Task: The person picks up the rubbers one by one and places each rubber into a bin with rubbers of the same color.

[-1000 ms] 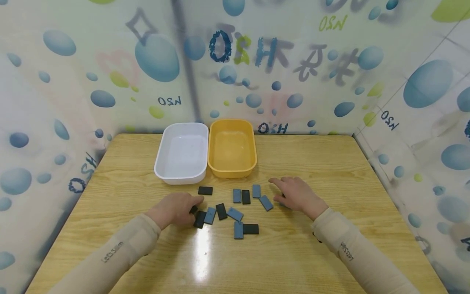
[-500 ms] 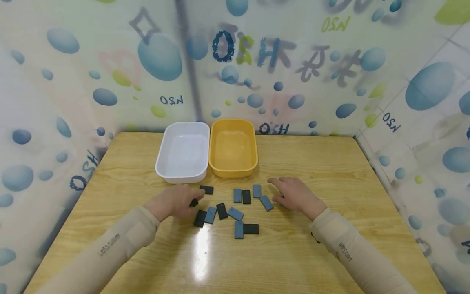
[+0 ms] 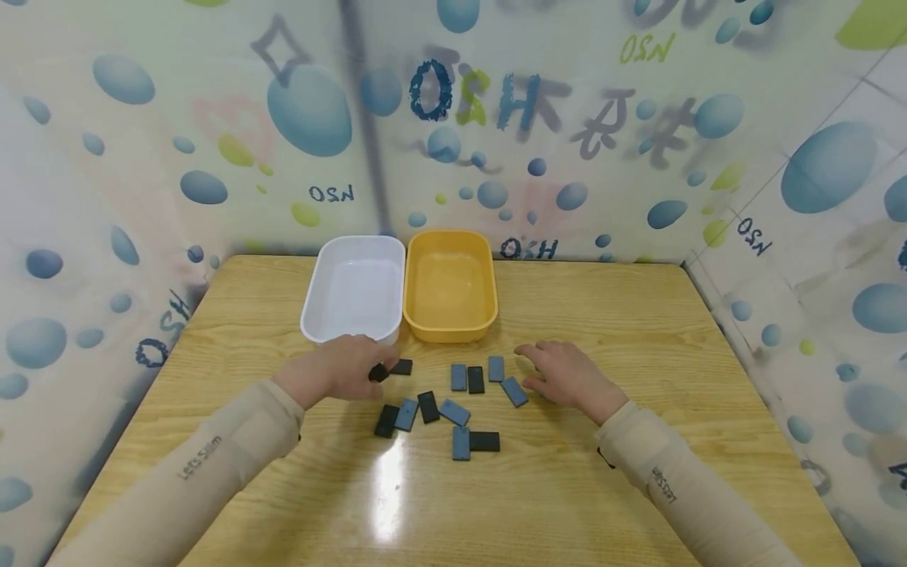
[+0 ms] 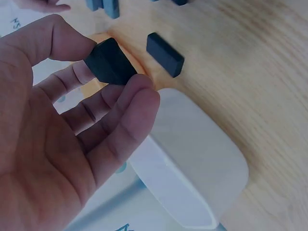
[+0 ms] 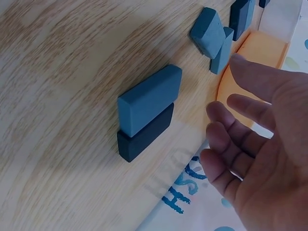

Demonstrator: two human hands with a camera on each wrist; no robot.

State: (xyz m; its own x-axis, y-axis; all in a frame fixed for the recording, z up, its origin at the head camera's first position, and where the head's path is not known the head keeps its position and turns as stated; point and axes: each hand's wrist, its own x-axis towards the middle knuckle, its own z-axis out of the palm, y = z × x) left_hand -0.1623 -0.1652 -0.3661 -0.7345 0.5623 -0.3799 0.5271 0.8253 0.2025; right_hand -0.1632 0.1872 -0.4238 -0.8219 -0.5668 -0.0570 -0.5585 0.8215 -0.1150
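Note:
My left hand (image 3: 333,368) pinches a small black rectangular block (image 4: 110,61) between thumb and fingertips. It is over the table by the front of the white tub (image 3: 357,287), and another black block (image 4: 165,54) lies just beyond the held one. On the right, my right hand (image 3: 572,381) holds nothing, its fingers loosely bent. In the right wrist view, a blue block (image 5: 151,100) and a black block (image 5: 147,134) lie side by side near its fingers; the hand covers them in the head view. A slanted blue block (image 3: 514,391) lies left of its fingertips.
A yellow tub (image 3: 451,287) stands against the white one at the back of the wooden table (image 3: 602,307). Several blue and black blocks are scattered between the hands, among them a blue block (image 3: 460,443) touching a black block (image 3: 485,441) nearest the front.
My left hand has moved away from the blocks at the left toward the white tub, carrying the black block. The right hand has stayed nearly still.

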